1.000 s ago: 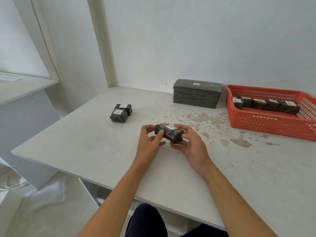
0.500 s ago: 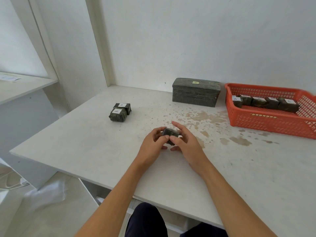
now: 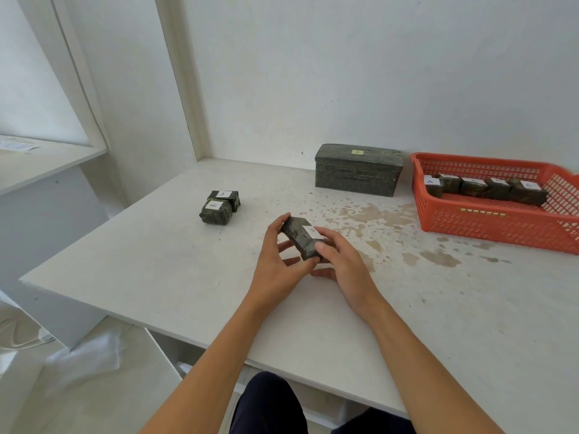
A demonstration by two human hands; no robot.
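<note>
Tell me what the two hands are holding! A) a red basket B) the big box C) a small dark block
C: the left hand and right hand grip the block, dark with a white label; the basket and big box stand apart, farther back.

The white table (image 3: 156, 261) in front of me has brown spots (image 3: 369, 214). Two small dark blocks (image 3: 219, 206) sit touching on my left. A big dark box (image 3: 357, 170) stands at the back. An orange basket (image 3: 501, 233) sits near it, on my right.
</note>
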